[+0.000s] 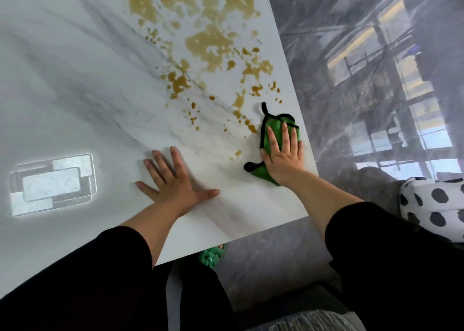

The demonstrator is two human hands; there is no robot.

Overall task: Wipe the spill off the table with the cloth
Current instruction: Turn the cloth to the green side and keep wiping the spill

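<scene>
A person's right hand (pixel 283 155) presses flat on a green cloth (pixel 275 122) at the right edge of a white marble-patterned bench (pixel 75 79), seen from a head-worn camera looking down. The fingers lie straight and spread over the fabric, gripping nothing, with the palm covering the cloth's middle. The cloth, trimmed in black with a small black loop at its upper end, sits right of centre in the frame, bunched beneath the hand, its upper and lower ends showing beyond the hand.

A brown spill (pixel 213 42) spreads across the bench from the top centre of the frame down toward the cloth, in large blotches above and scattered drops lower down. The nearest drops lie just beside the cloth's left edge.

The left hand (pixel 175 180) rests palm down on bare bench near the centre of the frame, fingers splayed and straight, holding nothing, well apart from the cloth. Both forearms emerge from black sleeves (pixel 100 268) at the bottom.

A bright rectangular reflection (pixel 52 184) glows on the bench at lower left. A glossy grey floor (pixel 326 105) fills the right side, a black-and-white polka-dot fabric (pixel 434 205) shows at the right edge, and a green slipper (pixel 211 256) peeks from beneath the bench's near edge.
</scene>
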